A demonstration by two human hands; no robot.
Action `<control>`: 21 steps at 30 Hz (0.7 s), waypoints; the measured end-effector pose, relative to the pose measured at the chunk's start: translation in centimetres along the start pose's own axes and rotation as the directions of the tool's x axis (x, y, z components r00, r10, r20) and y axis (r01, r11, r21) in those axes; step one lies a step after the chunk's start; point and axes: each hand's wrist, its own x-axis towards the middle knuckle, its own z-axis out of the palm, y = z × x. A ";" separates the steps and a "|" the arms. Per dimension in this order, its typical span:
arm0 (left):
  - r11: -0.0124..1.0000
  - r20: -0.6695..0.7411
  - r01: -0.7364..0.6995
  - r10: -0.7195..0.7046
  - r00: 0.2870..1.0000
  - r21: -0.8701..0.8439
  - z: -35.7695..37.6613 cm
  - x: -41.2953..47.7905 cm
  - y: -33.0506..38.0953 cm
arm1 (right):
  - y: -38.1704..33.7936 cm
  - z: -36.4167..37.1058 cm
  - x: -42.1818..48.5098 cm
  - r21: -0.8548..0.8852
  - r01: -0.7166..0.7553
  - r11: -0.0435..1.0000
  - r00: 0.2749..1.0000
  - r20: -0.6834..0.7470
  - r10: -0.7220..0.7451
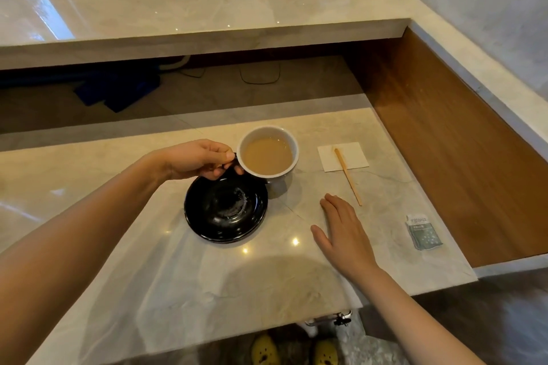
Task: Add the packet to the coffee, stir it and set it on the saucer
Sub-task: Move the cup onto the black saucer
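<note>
I'm pinching the cup's handle with my left hand (197,160), carrying the cup of milky coffee (267,156) just past the far rim of the black saucer (226,210), mid-counter. My right hand (344,232) is resting flat and empty on the counter (166,284). The packet (423,232) is lying torn near the right edge, the wooden stirrer (347,176) across its napkin (353,151). Looks like the last step: I'm needing to center the cup over the saucer's well and lower it level.
</note>
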 end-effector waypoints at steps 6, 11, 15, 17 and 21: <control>0.999 -0.061 0.039 -0.040 0.997 -0.016 -1.7 -3.7 -3.5 | -1.5 0.0 0.7 0.099 -0.007 0.995 0.999 -0.046 0.011; 0.996 -0.047 0.004 -0.008 0.999 -0.094 -1.4 -5.2 -6.1 | -4.7 0.1 3.0 0.248 0.048 0.967 0.999 -0.009 -0.047; 0.992 -0.032 -0.020 0.016 0.999 -0.122 -0.8 -5.9 -7.0 | -7.1 0.6 4.1 0.359 -0.011 0.933 0.998 0.064 -0.013; 0.990 -0.022 -0.028 0.026 0.999 -0.135 -0.7 -6.1 -7.4 | -8.1 0.8 4.3 0.415 -0.048 0.909 0.997 0.081 0.015; 0.990 -0.036 -0.026 0.022 0.999 -0.136 -0.6 -6.3 -8.1 | -9.6 0.9 4.2 0.595 -0.153 0.789 0.988 0.113 0.107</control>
